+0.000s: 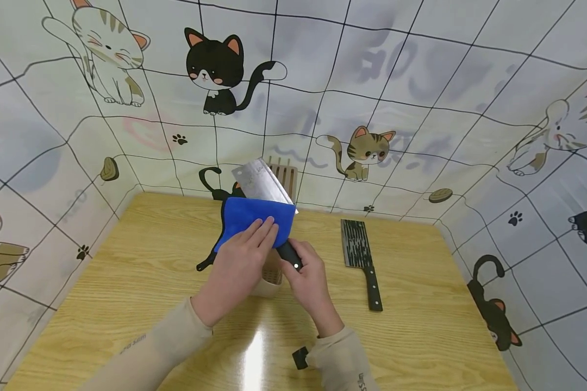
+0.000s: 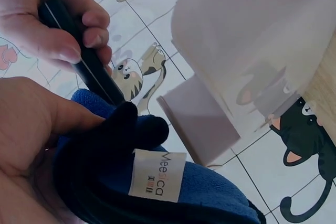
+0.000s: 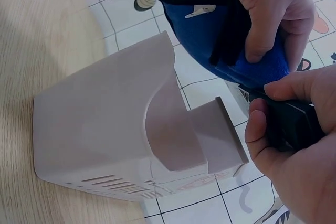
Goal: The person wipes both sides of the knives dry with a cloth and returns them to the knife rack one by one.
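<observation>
My right hand (image 1: 308,277) grips the black handle of a cleaver (image 1: 261,182), whose shiny metal blade tilts up and to the left. A blue cloth (image 1: 232,214) with black edging and a hanging loop lies folded round the lower part of the blade. My left hand (image 1: 239,266) holds the cloth against the blade, fingers on its front; in the left wrist view the thumb is on the other side, near a white label (image 2: 157,176). Cloth covers much of the blade. Below and behind the hands stands a beige slotted holder (image 3: 94,119), partly hidden in the head view.
A second cleaver (image 1: 357,244) with a dark-patterned blade and black handle lies on the wooden table (image 1: 420,304) to the right. Cat-printed sheeting (image 1: 303,81) encloses the table at the back and sides. A small black object (image 1: 300,358) sits by the right sleeve.
</observation>
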`<state>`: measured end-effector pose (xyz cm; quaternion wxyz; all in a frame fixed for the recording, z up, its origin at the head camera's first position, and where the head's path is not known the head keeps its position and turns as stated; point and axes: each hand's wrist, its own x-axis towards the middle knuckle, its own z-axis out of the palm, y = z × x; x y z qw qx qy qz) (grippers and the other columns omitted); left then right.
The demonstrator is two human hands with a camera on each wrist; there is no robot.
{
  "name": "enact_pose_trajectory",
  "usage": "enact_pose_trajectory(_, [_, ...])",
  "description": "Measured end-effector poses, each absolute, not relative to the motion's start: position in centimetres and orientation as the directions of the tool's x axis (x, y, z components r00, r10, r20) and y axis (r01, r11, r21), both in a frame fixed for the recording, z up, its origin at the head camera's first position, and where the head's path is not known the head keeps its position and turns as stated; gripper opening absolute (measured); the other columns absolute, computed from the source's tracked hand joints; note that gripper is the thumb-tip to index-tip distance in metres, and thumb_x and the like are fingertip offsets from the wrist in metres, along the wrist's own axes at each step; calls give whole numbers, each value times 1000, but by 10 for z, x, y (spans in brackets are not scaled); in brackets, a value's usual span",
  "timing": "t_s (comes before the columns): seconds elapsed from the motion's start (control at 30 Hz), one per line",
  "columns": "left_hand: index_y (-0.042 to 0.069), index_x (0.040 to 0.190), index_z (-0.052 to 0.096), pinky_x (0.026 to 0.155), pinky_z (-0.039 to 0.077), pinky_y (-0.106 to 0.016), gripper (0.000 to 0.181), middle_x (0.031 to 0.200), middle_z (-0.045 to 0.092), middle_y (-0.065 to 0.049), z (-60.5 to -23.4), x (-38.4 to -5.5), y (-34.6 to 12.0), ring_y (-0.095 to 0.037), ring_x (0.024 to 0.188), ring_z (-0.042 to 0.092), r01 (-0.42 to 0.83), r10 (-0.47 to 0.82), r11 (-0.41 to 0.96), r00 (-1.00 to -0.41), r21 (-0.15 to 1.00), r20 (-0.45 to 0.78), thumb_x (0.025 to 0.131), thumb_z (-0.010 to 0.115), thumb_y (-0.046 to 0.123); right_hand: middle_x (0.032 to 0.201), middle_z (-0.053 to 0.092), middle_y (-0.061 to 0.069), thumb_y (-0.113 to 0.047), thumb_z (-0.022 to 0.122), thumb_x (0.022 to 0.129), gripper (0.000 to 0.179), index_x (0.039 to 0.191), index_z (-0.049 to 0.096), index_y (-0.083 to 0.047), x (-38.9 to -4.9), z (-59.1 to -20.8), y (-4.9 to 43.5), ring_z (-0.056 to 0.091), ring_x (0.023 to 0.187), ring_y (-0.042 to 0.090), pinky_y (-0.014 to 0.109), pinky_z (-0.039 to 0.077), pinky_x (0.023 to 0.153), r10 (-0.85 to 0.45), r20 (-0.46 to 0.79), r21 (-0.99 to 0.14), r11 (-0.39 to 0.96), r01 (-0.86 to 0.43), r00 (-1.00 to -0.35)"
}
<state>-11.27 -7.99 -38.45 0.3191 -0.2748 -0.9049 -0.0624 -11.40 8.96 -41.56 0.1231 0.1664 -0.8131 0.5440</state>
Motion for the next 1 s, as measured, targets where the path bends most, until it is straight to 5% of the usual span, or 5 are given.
enact_pose_trajectory(0.5, [2,133,69,95,59,-40,38,138,66,-17,-379,-138,-94,-34,123,67,457,405,887,-709,-61,577,95,69,-1,105,67,17,2,70,88,40,128,70,2,-112,-417,90,57,80,20,23,48,64,-133,398,-837,351,-419,-908])
enact_pose_trajectory(1.0, [0,132,70,96,59,-41,39,136,67,-16,-379,-139,-92,-35,124,66,510,430,859,-684,-35,589,94,70,-3,107,68,18,1,70,89,40,129,68,3,-113,-418,92,58,81,22,23,49,65,-126,404,-842,337,-422,-906])
